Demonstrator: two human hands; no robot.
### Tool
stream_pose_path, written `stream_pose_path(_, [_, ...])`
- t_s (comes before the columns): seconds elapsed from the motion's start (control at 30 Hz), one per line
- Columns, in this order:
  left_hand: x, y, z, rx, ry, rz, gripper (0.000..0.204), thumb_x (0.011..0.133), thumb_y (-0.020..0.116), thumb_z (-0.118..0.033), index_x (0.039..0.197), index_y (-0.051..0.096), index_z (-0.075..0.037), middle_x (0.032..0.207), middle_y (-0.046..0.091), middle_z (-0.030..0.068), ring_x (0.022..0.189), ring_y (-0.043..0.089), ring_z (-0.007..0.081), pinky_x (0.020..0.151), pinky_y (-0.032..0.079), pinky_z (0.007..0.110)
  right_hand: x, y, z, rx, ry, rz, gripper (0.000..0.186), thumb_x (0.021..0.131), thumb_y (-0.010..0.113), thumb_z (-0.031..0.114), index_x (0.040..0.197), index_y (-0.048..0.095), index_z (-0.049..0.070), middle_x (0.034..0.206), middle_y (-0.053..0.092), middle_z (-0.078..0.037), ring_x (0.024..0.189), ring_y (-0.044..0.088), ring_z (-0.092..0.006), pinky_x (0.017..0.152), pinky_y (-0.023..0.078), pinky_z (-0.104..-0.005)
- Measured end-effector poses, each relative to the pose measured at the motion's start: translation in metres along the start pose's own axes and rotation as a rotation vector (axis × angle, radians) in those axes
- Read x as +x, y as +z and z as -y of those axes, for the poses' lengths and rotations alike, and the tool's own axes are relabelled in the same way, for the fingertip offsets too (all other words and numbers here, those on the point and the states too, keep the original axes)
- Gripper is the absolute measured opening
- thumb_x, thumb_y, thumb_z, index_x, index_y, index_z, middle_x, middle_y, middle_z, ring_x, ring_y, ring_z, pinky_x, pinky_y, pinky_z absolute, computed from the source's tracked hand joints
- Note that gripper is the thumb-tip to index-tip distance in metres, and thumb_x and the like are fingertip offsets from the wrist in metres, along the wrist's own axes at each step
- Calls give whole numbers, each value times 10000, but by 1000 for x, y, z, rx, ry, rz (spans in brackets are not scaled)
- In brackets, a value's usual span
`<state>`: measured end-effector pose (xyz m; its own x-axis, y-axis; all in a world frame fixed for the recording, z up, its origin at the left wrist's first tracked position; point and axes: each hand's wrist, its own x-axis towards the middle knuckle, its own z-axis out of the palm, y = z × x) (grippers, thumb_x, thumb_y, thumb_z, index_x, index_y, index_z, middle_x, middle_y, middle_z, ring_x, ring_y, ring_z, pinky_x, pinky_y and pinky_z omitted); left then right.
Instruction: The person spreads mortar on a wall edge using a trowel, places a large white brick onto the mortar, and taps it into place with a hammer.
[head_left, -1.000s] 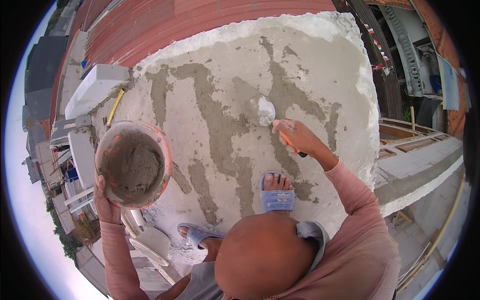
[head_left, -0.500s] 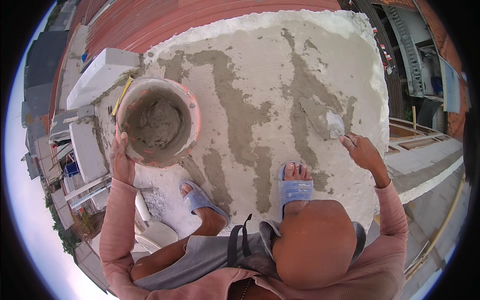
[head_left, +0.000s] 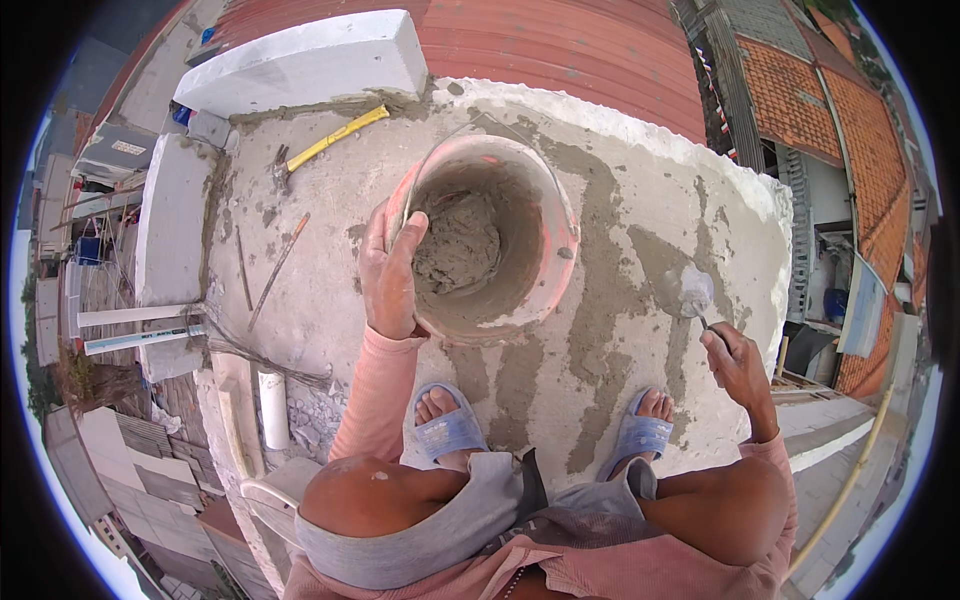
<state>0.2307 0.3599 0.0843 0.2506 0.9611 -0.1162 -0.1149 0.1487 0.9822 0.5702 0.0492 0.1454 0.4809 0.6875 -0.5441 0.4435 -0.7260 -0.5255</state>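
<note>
My left hand (head_left: 388, 280) grips the left rim of a pale bucket (head_left: 562, 215), thumb inside and fingers along the outer wall. Grey wet mortar (head_left: 462, 240) lies in the bucket, heaped toward the side by my thumb. A thin wire handle arches over its far rim. Whether the bucket rests on the slab or hangs just above it, I cannot tell. On the right, my right hand (head_left: 738, 365) is closed around the handle of a trowel (head_left: 660, 265). Its mortar-coated blade is over the slab (head_left: 320, 205), beside smeared mortar strips (head_left: 600, 350).
A hammer (head_left: 335, 138) with a yellow handle and two thin rods (head_left: 278, 270) lie left of the bucket. White blocks (head_left: 300, 65) line the far left edge. Nearer are a white pipe (head_left: 272, 410) and rubble. Beyond the slab's rough edge is a red metal roof (head_left: 560, 60).
The bucket has moved right across the slab with my left hand, uncovering the hammer and rods. My right hand still holds the trowel. My view has shifted, and both knees now show.
</note>
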Motion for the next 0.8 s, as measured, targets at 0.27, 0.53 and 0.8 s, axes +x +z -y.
stream_pose_path(0.27, [4, 45, -11, 228, 136, 55, 417, 1055, 541, -335, 1257, 629, 20, 1171, 664, 172, 1143, 570, 321, 1015, 434, 410, 1, -52, 188, -916, -529, -69, 317, 970, 671, 272, 1155, 615, 21, 1030, 689, -175, 892, 691, -394, 750, 543, -485])
stream_pose_path(0.53, [42, 35, -16, 123, 123, 243, 373, 1046, 534, -334, 1095, 682, 6, 761, 610, 115, 749, 593, 290, 747, 479, 398, 96, 31, 209, -1042, -725, -210, 254, 1015, 569, 227, 1146, 616, 14, 1001, 616, -155, 744, 697, -350, 633, 569, -455])
stream_pose_path(0.8, [40, 61, -3, 462, 369, 248, 475, 1055, 526, -360, 1268, 658, 44, 972, 702, 242, 1032, 639, 282, 985, 477, 363, 79, 89, 157, -923, -689, 160, 338, 1029, 545, 265, 1147, 631, -39, 978, 660, -219, 722, 712, -397, 638, 595, -487])
